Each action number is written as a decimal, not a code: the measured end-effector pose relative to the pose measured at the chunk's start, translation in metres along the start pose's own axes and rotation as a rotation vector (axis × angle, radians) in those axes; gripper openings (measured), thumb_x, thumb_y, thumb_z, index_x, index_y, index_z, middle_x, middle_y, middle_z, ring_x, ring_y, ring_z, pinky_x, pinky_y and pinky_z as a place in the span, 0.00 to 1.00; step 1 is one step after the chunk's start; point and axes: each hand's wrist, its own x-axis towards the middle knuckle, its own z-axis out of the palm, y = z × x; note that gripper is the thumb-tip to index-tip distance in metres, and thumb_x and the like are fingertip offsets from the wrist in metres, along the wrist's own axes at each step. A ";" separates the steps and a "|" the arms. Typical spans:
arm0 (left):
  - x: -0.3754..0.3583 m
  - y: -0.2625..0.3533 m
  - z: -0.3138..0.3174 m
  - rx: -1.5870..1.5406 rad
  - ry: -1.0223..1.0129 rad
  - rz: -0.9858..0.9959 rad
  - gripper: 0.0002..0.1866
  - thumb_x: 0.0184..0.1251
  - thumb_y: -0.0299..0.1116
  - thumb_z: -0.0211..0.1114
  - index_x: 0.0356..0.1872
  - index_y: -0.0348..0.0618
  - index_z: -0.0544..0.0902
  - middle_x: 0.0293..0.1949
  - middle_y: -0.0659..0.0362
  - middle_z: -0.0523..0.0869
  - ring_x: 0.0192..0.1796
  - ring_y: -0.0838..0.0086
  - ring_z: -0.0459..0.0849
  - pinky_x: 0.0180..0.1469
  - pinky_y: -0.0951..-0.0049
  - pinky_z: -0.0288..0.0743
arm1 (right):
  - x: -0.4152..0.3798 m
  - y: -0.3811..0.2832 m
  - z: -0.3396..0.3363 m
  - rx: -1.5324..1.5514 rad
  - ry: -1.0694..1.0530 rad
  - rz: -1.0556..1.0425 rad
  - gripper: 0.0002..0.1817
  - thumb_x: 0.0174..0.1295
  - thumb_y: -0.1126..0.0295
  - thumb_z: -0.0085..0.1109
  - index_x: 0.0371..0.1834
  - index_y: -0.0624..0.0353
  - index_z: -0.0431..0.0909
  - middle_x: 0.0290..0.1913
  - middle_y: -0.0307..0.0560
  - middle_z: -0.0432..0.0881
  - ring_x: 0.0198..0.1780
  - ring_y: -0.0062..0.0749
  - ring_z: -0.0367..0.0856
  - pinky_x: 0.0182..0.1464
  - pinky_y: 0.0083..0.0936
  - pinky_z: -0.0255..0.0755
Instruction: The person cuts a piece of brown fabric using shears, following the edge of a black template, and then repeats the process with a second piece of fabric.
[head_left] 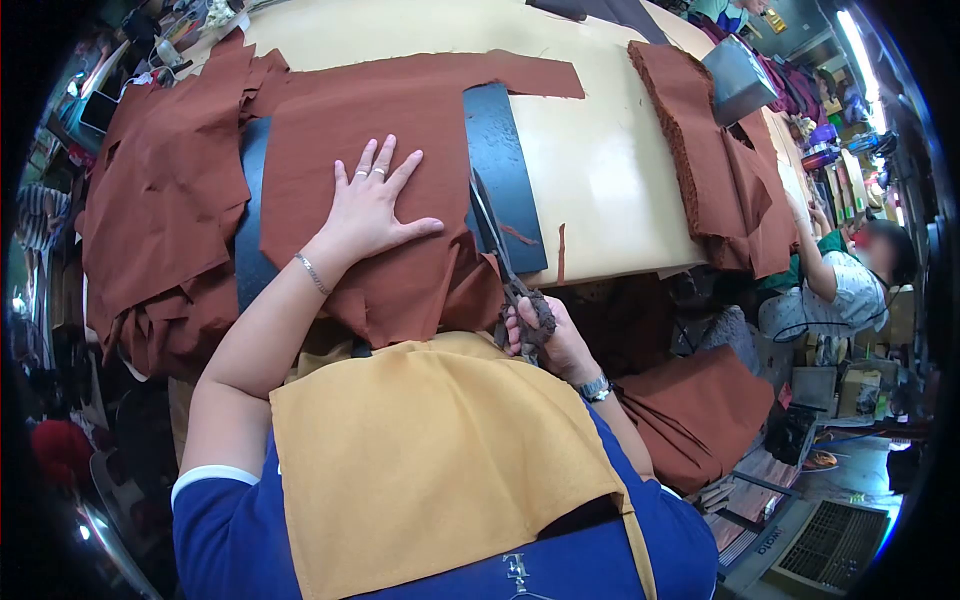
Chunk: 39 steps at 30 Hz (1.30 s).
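The brown cloth (435, 165) lies over a dark board (512, 180) on the tabletop (610, 170), and its near end bunches in folds by the apron (430, 450). The left hand (372, 218) is flat on it, fingers spread, gripping nothing. The right hand (562, 342) is closed around the scissors (502, 262) by their wrapped handles, blades beside the cloth's edge. The cloth looks light, soft and floppy, so a flat palm should hold it best. The scissors look hard and heavy; the handles seem the safe place to grip.
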 end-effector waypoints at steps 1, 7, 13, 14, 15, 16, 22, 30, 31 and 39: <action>-0.001 0.001 -0.001 -0.001 -0.003 0.000 0.53 0.49 0.76 0.57 0.75 0.59 0.57 0.76 0.47 0.50 0.78 0.50 0.45 0.69 0.30 0.40 | 0.001 -0.003 0.002 0.002 -0.003 0.002 0.16 0.68 0.56 0.57 0.33 0.59 0.75 0.25 0.36 0.77 0.24 0.18 0.77 0.30 0.18 0.76; -0.009 0.006 -0.001 -0.040 -0.018 0.011 0.54 0.48 0.78 0.56 0.75 0.57 0.58 0.76 0.45 0.50 0.78 0.49 0.44 0.70 0.30 0.37 | 0.009 -0.012 0.009 0.018 -0.014 0.036 0.16 0.68 0.57 0.57 0.34 0.60 0.75 0.26 0.37 0.77 0.25 0.18 0.77 0.30 0.20 0.77; -0.011 0.006 -0.001 -0.034 -0.011 0.004 0.55 0.48 0.78 0.56 0.75 0.57 0.58 0.76 0.45 0.50 0.78 0.49 0.44 0.69 0.29 0.37 | 0.001 -0.007 0.002 -0.035 0.000 0.002 0.17 0.66 0.55 0.60 0.33 0.60 0.76 0.25 0.38 0.77 0.24 0.19 0.77 0.28 0.20 0.77; -0.012 0.006 -0.001 -0.035 -0.011 0.002 0.55 0.48 0.78 0.55 0.75 0.57 0.58 0.76 0.45 0.50 0.78 0.49 0.44 0.69 0.29 0.37 | 0.000 -0.006 0.002 -0.024 0.003 -0.001 0.18 0.65 0.54 0.61 0.33 0.60 0.76 0.25 0.38 0.77 0.24 0.19 0.78 0.28 0.20 0.78; -0.013 0.007 -0.001 -0.036 -0.014 0.002 0.55 0.48 0.78 0.55 0.75 0.57 0.58 0.76 0.45 0.50 0.78 0.48 0.44 0.69 0.29 0.37 | 0.000 -0.007 0.002 -0.011 0.009 0.006 0.18 0.65 0.54 0.61 0.33 0.60 0.76 0.26 0.38 0.77 0.24 0.19 0.78 0.28 0.20 0.78; -0.014 0.007 -0.001 -0.036 -0.016 0.001 0.55 0.48 0.78 0.55 0.75 0.57 0.58 0.76 0.45 0.50 0.78 0.48 0.44 0.69 0.29 0.38 | 0.001 -0.007 0.002 0.002 0.014 0.013 0.19 0.65 0.54 0.61 0.33 0.60 0.76 0.26 0.38 0.78 0.24 0.19 0.78 0.28 0.21 0.78; -0.026 0.018 -0.005 -0.016 -0.039 0.005 0.53 0.50 0.75 0.58 0.75 0.59 0.57 0.77 0.48 0.48 0.78 0.49 0.44 0.69 0.29 0.40 | 0.012 -0.011 0.003 -0.002 -0.027 0.029 0.15 0.68 0.59 0.58 0.34 0.60 0.75 0.28 0.37 0.77 0.27 0.18 0.78 0.30 0.19 0.77; -0.032 0.021 -0.007 -0.046 -0.061 -0.027 0.53 0.50 0.75 0.58 0.75 0.59 0.56 0.77 0.48 0.47 0.78 0.49 0.42 0.69 0.29 0.38 | 0.001 -0.010 0.003 -0.026 -0.004 0.026 0.14 0.67 0.58 0.59 0.32 0.59 0.76 0.24 0.37 0.77 0.24 0.19 0.77 0.28 0.18 0.74; -0.032 0.021 -0.008 -0.057 -0.073 -0.032 0.53 0.50 0.75 0.58 0.75 0.59 0.56 0.77 0.48 0.47 0.78 0.49 0.42 0.69 0.29 0.37 | 0.001 -0.009 0.001 -0.023 -0.002 0.033 0.15 0.67 0.59 0.59 0.32 0.59 0.76 0.23 0.38 0.77 0.24 0.19 0.77 0.28 0.18 0.74; -0.013 -0.003 -0.013 -0.032 -0.104 0.005 0.51 0.54 0.72 0.58 0.75 0.59 0.55 0.77 0.49 0.46 0.78 0.51 0.41 0.70 0.30 0.36 | 0.009 -0.019 0.003 0.043 -0.016 0.048 0.14 0.67 0.59 0.60 0.34 0.60 0.76 0.27 0.39 0.79 0.25 0.22 0.78 0.29 0.22 0.76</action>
